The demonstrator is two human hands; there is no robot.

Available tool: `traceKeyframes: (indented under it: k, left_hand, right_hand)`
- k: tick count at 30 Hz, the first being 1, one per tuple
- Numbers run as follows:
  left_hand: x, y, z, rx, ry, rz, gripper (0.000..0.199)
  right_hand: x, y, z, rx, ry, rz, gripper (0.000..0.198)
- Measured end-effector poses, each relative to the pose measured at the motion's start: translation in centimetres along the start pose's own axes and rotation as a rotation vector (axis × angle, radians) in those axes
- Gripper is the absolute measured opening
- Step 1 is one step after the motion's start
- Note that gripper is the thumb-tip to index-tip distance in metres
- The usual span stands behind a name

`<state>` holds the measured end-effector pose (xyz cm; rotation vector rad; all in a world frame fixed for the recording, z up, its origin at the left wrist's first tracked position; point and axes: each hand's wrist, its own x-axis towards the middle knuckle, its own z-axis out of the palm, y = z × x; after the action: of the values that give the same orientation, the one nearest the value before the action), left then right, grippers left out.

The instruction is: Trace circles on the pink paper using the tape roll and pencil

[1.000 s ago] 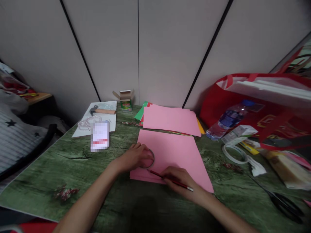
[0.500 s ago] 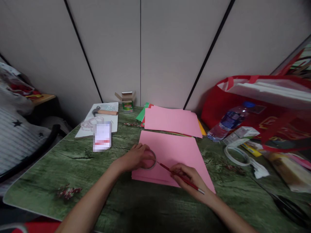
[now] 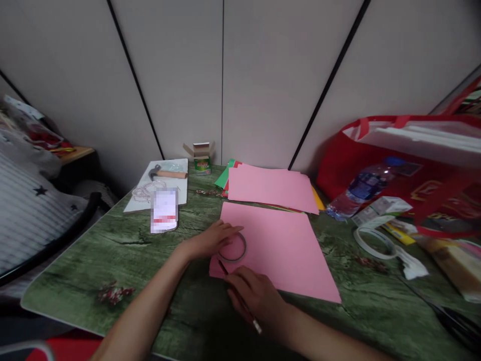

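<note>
A thin grey ring (image 3: 245,245) lies flat on the top sheet of a stack of pink paper (image 3: 285,245), near its left edge. My left hand (image 3: 211,238) holds the ring down by its upper left side, fingers stretched along the rim. In my right hand (image 3: 261,296) is a red pencil (image 3: 246,307), gripped between thumb and fingers. Its tip is at the ring's lower left edge, and the eraser end slants down toward me. Whether the tip touches the paper I cannot tell.
Behind lies a second pile of coloured paper (image 3: 272,188). Leftward are a phone (image 3: 164,210), a hammer (image 3: 171,174) on a white board and an opened small box (image 3: 203,163). To the right are a bottle (image 3: 363,190), a red bag (image 3: 447,170), white tape (image 3: 372,245) and black-handled scissors (image 3: 458,321).
My right hand has moved left and toward me, taking the pencil tip from the ring's right side round to its lower left. The left fingers have straightened on the ring. The view has shifted slightly.
</note>
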<state>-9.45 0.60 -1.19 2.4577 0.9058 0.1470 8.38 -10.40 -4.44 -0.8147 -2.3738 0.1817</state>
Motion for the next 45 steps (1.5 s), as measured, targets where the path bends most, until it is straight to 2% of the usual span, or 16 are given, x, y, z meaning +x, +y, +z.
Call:
traceKeyframes:
  k: [4, 8, 13, 19, 23, 25, 26, 29, 31, 34, 37, 41, 45]
  left_hand:
    - [-0.3, -0.9, 0.1, -0.064, 0.007, 0.013, 0.065]
    - [-0.5, -1.5, 0.3, -0.109, 0.034, -0.023, 0.072]
    - [-0.5, -1.1, 0.3, -0.119, 0.052, -0.076, 0.072]
    - [-0.5, -0.5, -0.1, -0.110, 0.040, -0.074, 0.073]
    - [-0.4, 0.0, 0.0, -0.051, 0.040, -0.086, 0.064]
    - [-0.3, 0.7, 0.1, 0.013, 0.044, -0.070, 0.054]
    - [-0.3, 1.1, 0.2, 0.058, 0.044, -0.060, 0.049]
    - [-0.2, 2.5, 0.5, 0.224, 0.044, -0.061, 0.041]
    - [-0.2, 3.4, 0.9, 0.317, 0.046, -0.079, 0.039]
    - [-0.1, 4.3, 1.8, 0.407, 0.073, -0.096, 0.027]
    - [0.1, 4.7, 2.9, 0.459, 0.100, -0.102, 0.023]
    - [0.4, 4.8, 4.5, 0.522, 0.125, -0.147, 0.042]
    - [0.7, 4.8, 6.1, 0.531, 0.134, -0.207, 0.071]
  right_hand:
    - [1.2, -0.6, 0.1, -0.122, -0.022, 0.021, 0.020]
    - [2.2, -0.8, 0.2, -0.197, -0.042, 0.016, 0.015]
    - [2.8, -1.1, 0.6, -0.238, -0.066, 0.015, 0.013]
    - [2.1, -2.1, 0.4, -0.244, -0.062, 0.027, 0.009]
    - [1.7, -1.5, -2.4, -0.049, -0.058, 0.081, 0.012]
    - [1.8, 0.0, -4.6, 0.136, -0.004, 0.185, 0.015]
    - [2.0, 1.0, -5.8, 0.228, 0.007, 0.295, 0.014]
    - [3.3, 4.7, -8.8, 0.471, 0.160, 0.516, 0.013]
    - [4.6, 7.0, -9.7, 0.599, 0.253, 0.570, 0.019]
    - [7.2, 9.2, -8.6, 0.738, 0.308, 0.560, 0.023]
    - [10.0, 10.0, -5.2, 0.802, 0.220, 0.525, 0.021]
    - [12.9, 9.4, -0.8, 0.850, 0.022, 0.454, 0.013]
    - [14.2, 8.2, 0.5, 0.797, -0.254, 0.305, 0.008]
